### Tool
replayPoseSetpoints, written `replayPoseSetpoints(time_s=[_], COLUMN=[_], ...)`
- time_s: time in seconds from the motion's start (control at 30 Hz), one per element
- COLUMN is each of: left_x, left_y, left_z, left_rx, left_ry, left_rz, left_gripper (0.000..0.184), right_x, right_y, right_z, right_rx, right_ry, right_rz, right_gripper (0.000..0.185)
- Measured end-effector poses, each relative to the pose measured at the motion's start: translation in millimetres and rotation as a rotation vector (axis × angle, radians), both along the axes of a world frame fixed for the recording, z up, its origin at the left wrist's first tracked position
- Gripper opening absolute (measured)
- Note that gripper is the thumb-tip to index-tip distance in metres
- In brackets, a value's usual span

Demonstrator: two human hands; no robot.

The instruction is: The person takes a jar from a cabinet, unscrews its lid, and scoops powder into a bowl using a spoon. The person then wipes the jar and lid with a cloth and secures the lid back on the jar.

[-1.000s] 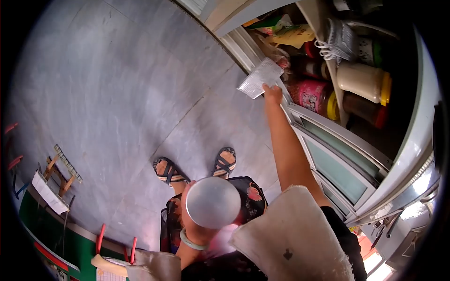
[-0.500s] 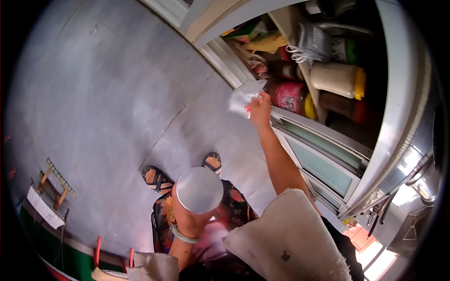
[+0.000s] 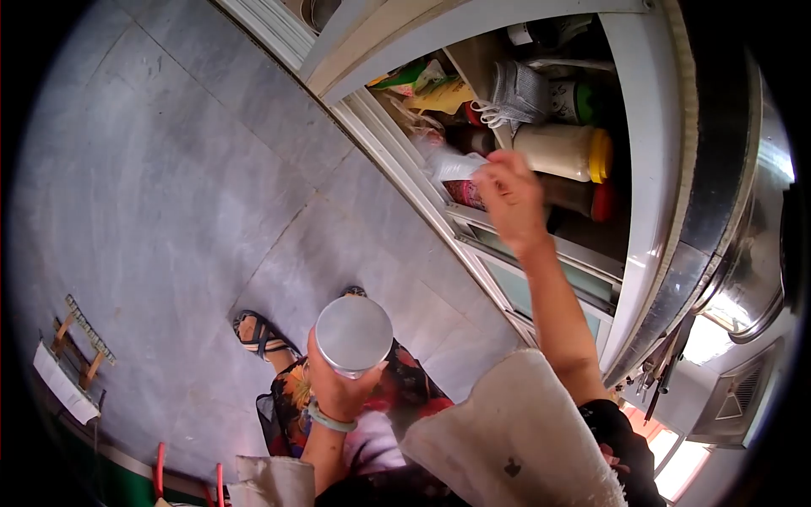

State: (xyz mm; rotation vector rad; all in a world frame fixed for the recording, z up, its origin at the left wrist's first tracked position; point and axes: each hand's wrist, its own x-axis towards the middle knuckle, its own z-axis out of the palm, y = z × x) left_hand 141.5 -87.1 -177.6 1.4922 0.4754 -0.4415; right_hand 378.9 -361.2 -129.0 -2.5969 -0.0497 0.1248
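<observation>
My left hand (image 3: 338,390), with a pale bangle at the wrist, is wrapped round a jar with a round silver lid (image 3: 355,335). The lid faces up and hides most of the jar. My right hand (image 3: 517,203) reaches to the opening of a low cabinet, its fingers pinched on a clear plastic bag (image 3: 454,163). Both the bag and the fingers are motion-blurred. Behind that hand lie a pink-labelled jar (image 3: 465,194), partly covered, and a jar of pale contents (image 3: 553,150) with a yellow lid.
A grey mesh pouch (image 3: 517,93) with white cords, a green-lidded jar (image 3: 573,101) and a yellow packet (image 3: 441,96) are inside the cabinet. Its white frame (image 3: 649,169) edges the opening. Grey floor tiles (image 3: 186,194) lie to the left, with a wooden-legged item (image 3: 72,363) at lower left.
My right hand has moved from over the floor edge rightward to the cabinet opening, carrying the plastic bag. The view has shifted a little; my left hand still holds the jar.
</observation>
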Motion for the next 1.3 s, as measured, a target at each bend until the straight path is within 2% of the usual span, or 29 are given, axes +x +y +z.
replayPoseSetpoints(time_s=[0.13,0.2,0.23,0.33,0.4,0.43,0.57,0.67,0.77,0.87,0.97,1.07,1.13,1.2,1.27,1.3], left_x=[18,13,16,22,20,19,19,25,18,7,-4,-14,-20,-21,-15,-5], left_y=[0,-1,-1,0,0,1,-3,-2,1,6,13,21,26,32,40,46], left_z=[14,8,11,19,20,21,19,22,19,9,12,23,34,50,76,93], left_rx=[0.05,0.057,0.057,0.029,-0.039,-0.035,-0.078,-0.067,-0.063,-0.105,-0.111,-0.088,-0.069,-0.045,-0.046,-0.037], left_ry=[-0.118,-0.139,-0.143,-0.122,-0.072,-0.087,-0.106,-0.118,-0.111,-0.08,-0.049,-0.031,-0.023,-0.022,-0.003,-0.041], left_rz=[0.0,0.007,-0.001,-0.011,-0.003,0.008,0.049,0.061,0.059,0.052,0.054,0.056,0.066,0.086,0.123,0.129], left_gripper=[0.089,0.088,0.088,0.087,0.085,0.085,0.086,0.086,0.088,0.089,0.087,0.086,0.085,0.085,0.084,0.086], right_x=[39,48,58,91,97,101,106,100,92,80,65,50,22,-26,-83,-109], right_y=[-14,-37,-48,-96,-56,-47,-49,-25,-28,-39,-25,-5,32,44,62,70], right_z=[58,63,61,-3,-18,-14,0,21,25,20,28,29,43,31,36,41], right_rx=[-0.352,-0.408,-0.338,-0.711,-0.724,-0.657,-0.679,-0.683,-0.716,-0.724,-0.636,-0.441,-0.337,-0.253,-0.164,-0.105], right_ry=[-0.587,-0.516,-0.463,-0.484,-0.237,-0.147,-0.079,-0.006,0.008,-0.14,-0.141,-0.134,0.057,0.157,0.473,0.53], right_rz=[-0.04,-0.317,-0.355,-0.122,-0.063,-0.052,-0.119,-0.197,-0.147,-0.081,-0.102,-0.018,0.053,0.206,0.201,0.188], right_gripper=[0.016,0.023,0.03,0.033,0.035,0.04,0.057,0.058,0.06,0.058,0.054,0.047,0.043,0.041,0.039,0.038])
